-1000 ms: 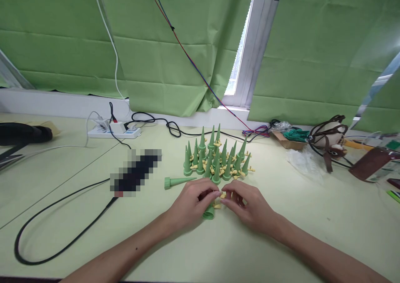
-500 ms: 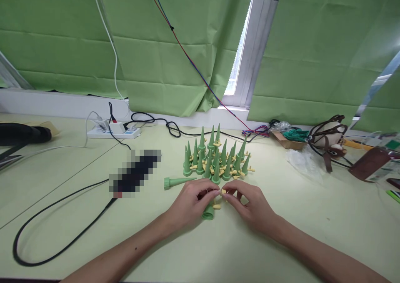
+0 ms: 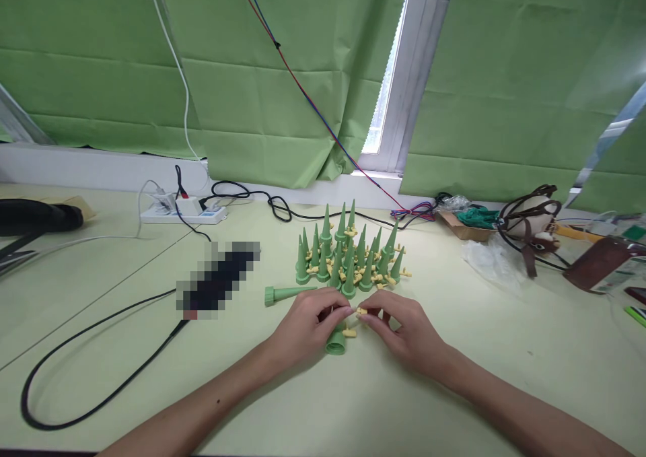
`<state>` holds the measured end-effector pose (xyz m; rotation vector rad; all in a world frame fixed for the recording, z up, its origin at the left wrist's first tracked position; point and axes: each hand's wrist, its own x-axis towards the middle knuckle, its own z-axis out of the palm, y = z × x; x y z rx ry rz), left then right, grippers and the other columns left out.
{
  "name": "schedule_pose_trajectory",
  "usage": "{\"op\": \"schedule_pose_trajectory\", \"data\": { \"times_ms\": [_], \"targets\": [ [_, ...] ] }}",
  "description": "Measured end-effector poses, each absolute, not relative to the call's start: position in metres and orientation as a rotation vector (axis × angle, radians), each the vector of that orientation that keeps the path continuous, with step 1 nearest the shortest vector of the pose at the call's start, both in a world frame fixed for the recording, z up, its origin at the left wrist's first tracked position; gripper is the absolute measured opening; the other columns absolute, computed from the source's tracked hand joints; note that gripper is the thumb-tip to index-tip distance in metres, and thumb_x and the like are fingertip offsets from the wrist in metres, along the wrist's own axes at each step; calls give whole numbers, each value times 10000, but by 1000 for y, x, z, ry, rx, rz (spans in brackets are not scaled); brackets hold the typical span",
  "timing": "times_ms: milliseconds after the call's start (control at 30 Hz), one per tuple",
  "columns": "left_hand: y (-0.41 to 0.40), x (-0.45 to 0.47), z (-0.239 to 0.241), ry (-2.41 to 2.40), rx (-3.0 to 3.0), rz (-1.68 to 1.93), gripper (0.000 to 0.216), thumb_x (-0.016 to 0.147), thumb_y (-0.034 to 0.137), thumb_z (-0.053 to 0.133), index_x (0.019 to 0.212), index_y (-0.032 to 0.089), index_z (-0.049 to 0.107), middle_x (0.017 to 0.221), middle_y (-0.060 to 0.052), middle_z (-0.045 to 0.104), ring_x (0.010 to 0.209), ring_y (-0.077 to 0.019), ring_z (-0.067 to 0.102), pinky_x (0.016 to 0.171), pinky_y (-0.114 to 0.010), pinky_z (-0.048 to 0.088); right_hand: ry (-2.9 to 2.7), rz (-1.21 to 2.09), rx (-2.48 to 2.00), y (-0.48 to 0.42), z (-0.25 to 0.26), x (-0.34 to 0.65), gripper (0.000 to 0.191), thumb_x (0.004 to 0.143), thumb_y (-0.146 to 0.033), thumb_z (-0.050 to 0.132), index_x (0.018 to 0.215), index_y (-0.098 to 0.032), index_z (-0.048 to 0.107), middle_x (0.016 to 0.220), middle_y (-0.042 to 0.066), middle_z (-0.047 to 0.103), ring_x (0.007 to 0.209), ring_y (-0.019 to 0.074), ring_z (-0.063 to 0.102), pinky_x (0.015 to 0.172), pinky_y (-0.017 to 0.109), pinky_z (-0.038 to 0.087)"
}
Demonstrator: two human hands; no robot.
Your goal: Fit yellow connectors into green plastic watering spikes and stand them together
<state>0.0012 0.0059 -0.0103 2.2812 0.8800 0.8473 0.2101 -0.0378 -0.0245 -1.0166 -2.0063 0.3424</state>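
Observation:
My right hand [image 3: 404, 326] pinches a small yellow valve [image 3: 361, 311] between thumb and fingertips. Facing it, my left hand [image 3: 315, 319] is closed in a pinch, its fingertips close to the valve; what they hold, if anything, is too small to make out. Beneath the left fingers lies a green plant watering spike [image 3: 335, 344], its round open end towards me and its upper part hidden by the hand. A yellow valve [image 3: 349, 333] sticks out from its side. Just beyond my hands stand several green spikes [image 3: 349, 278] with yellow valves at their sides.
One green spike [image 3: 287, 294] lies on its side at left. A blurred-out dark object [image 3: 222, 282] with a black cable lies further left. Behind are a power strip [image 3: 184, 215] and cables. To the right sit a plastic bag [image 3: 492, 265], cardboard box [image 3: 467, 228] and brown bottle [image 3: 600, 265].
The yellow valve in my right fingers has turned slightly and shows more of itself. My left fingertips have shifted slightly. The spikes on the table stay where they were.

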Motion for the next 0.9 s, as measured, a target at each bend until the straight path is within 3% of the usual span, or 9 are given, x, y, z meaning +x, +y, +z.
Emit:
{"op": "schedule_pose_trajectory", "data": {
  "times_ms": [300, 533, 900],
  "targets": [
    [7, -1, -7, 972, 2327, 870, 317, 995, 319, 473, 771, 176, 646, 684, 13, 610, 632, -127, 510, 609, -255, 376, -1998, 348, -1036, -36, -25, 212, 87, 971, -209, 574, 929, -187, 647, 769, 29, 650, 646, 147, 570, 529, 233, 432],
    [8, -2, -5, 1137, 2301, 625, 238, 922, 421, 554, 889, 201, 636, 571, 50, 542, 528, -127, 488, 535, -245, 332, -1967, 319, -1082, -34, -25, 215, 66, 959, -208, 590, 939, -179, 645, 775, 32, 650, 662, 147, 587, 516, 222, 440],
    [5, -5, -7, 1125, 2311, 433, 315, 883, 525, 575, 961, 227, 642, 593, 43, 561, 572, -148, 511, 522, -242, 306, -1969, 345, -1119, -34, -26, 215, 66, 954, -197, 575, 934, -184, 637, 798, 29, 652, 669, 147, 592, 548, 236, 461]
  ]
}}
